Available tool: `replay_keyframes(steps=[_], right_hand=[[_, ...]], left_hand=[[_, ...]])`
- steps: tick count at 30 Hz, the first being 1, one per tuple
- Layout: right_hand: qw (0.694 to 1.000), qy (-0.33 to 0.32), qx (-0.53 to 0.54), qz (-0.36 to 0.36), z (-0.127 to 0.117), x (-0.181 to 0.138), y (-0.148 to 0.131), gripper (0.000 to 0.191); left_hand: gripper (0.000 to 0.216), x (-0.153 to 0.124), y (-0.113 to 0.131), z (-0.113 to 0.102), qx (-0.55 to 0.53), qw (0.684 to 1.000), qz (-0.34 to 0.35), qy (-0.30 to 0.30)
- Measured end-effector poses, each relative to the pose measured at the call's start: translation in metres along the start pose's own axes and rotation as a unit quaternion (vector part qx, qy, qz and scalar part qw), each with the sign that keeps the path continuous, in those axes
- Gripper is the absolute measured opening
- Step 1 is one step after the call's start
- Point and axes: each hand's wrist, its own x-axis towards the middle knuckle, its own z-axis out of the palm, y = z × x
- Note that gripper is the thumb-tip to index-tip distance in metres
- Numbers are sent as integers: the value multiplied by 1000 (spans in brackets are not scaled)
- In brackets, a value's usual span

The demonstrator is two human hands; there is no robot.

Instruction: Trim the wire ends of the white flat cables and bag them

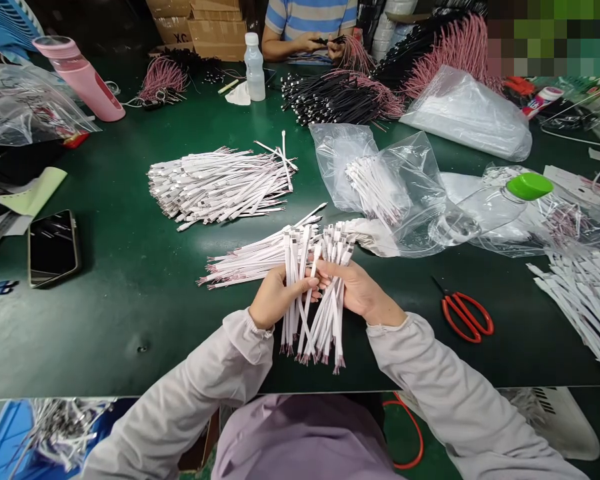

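Left hand [280,298] and right hand [361,291] half-closed, gripping a bundle of white cables [325,327] from either side; its long axis runs toward the person, between the palms; a looser sheaf [250,263] lies crosswise just beyond the left hand.

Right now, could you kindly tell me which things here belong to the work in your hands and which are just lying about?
Part of the work:
left hand
right hand
white cable bundle
cable pile
bagged cables

Lying about:
phone
red scissors
pink bottle
green-capped bottle
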Motion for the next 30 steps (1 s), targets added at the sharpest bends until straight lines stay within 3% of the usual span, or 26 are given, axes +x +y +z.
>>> replay_keyframes(steps=[2,6,11,15,19,25,30], right_hand=[[1000,-9,-17,11,-1,0,1,18],[998,54,-14,-25,-4,2,1,23],[997,52,32,-36,-4,5,-2,27],[999,18,29,-4,1,2,-3,29],[1000,-4,-7,-10,2,0,-2,25],[989,116,-15,-95,-2,4,1,27],[987,125,-18,-103,-3,3,0,25]], left_hand=[[37,0,1,1,11,1000,14,16],[43,0,2,2,-11,996,35,77],[39,-1,4,1,-34,999,6,26],[34,0,3,2,-31,999,14,-13],[31,0,2,1,59,998,31,-23],[23,-2,7,-4,317,941,114,18],[29,0,15,-16,309,947,81,-40]])
